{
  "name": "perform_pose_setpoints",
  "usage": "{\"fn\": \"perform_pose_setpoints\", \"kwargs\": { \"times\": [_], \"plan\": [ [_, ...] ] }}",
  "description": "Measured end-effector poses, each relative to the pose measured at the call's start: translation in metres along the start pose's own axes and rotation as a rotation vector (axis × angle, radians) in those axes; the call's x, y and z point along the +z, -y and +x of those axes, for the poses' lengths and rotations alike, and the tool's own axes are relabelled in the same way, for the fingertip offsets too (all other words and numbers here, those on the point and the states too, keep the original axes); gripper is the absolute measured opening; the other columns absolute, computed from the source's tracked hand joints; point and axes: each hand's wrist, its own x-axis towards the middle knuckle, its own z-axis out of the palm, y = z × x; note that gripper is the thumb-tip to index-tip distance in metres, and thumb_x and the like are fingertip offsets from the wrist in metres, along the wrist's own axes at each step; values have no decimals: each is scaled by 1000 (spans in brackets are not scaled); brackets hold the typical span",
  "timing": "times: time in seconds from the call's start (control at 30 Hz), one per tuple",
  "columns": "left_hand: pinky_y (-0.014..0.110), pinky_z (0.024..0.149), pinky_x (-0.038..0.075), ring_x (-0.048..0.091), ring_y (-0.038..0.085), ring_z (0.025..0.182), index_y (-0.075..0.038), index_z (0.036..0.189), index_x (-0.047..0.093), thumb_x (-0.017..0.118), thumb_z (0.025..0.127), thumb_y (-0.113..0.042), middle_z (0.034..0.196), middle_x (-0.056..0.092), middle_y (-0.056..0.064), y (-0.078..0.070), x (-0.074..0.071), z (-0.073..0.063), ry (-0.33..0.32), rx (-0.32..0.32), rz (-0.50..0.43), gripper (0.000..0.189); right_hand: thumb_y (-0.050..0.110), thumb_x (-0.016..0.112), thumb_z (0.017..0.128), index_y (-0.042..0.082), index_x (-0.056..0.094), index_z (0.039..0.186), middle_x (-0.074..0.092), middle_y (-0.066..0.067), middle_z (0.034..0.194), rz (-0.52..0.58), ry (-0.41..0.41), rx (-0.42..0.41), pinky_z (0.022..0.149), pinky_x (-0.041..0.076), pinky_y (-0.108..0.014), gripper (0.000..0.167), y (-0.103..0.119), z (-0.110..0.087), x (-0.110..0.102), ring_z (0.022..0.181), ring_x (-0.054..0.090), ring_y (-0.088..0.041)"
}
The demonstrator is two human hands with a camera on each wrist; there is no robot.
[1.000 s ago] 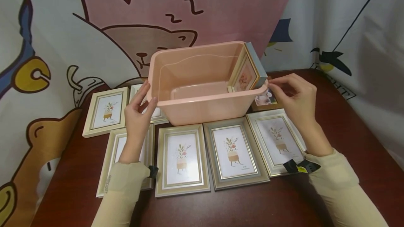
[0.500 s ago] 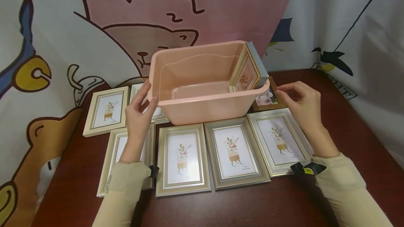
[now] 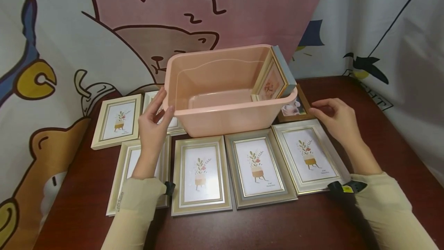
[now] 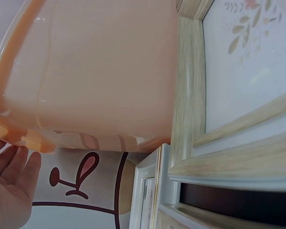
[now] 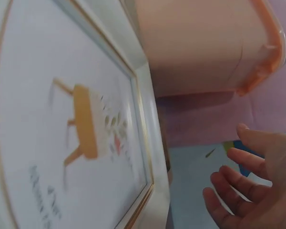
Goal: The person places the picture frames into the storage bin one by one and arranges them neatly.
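Observation:
My left hand holds the left front corner of a pink plastic tub, thumb at the front and fingers along the side. In the left wrist view its fingers meet the tub's rim. Inside the tub, a cream picture frame with a pink picture stands tilted against the right end; a grey-blue edge shows behind it. My right hand hovers beside a brown wooden photo frame, partly hidden behind the tub. In the right wrist view its fingers are spread and hold nothing.
Several light picture frames with plant prints lie face up around the tub, among them a beige one, a grey-gold one and a silver-white one. They rest on a dark red table. A cartoon-patterned cloth hangs behind.
My right hand has left the tub's right front corner and moved right and down, past the brown photo frame. My left hand stays on the tub.

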Motion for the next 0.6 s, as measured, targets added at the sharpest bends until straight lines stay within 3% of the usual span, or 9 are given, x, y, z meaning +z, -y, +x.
{"fn": "perform_pose_setpoints", "kwargs": {
  "times": [0.17,0.27,0.37,0.47,0.6],
  "plan": [
    [24,105,51,51,10,138,-15,140,59,68,94,-13,149,54,-7,0,0,0,-1,-2,4,47,38,63,97,1,64,124,56,-27,131,-43,104,68,73,41,-21,45,-12,-2,-3,104,54,-39],
    [25,105,51,50,10,138,-15,140,59,68,94,-13,149,54,-8,0,0,0,-1,-4,0,47,40,61,98,0,59,129,51,-31,136,-59,190,104,79,53,-44,51,-19,-2,-4,108,54,-44],
    [26,106,51,50,10,138,-15,140,59,68,93,-14,149,54,-8,0,0,0,-2,-8,-4,47,45,60,97,-1,52,136,47,-34,139,-78,309,150,89,48,-64,61,-27,-1,-5,114,50,-49],
    [26,106,51,50,10,138,-15,139,59,68,93,-14,148,54,-8,1,0,0,-3,-13,-10,47,47,60,96,-3,45,141,46,-35,138,-103,439,179,92,47,-66,69,-34,2,-7,114,50,-49],
    [25,105,51,50,11,138,-15,139,59,68,94,-14,148,54,-8,1,0,0,-3,-11,-15,47,37,66,95,-4,41,143,50,-34,132,-123,541,150,86,52,-54,69,-42,5,-10,108,54,-44]
  ]
}}
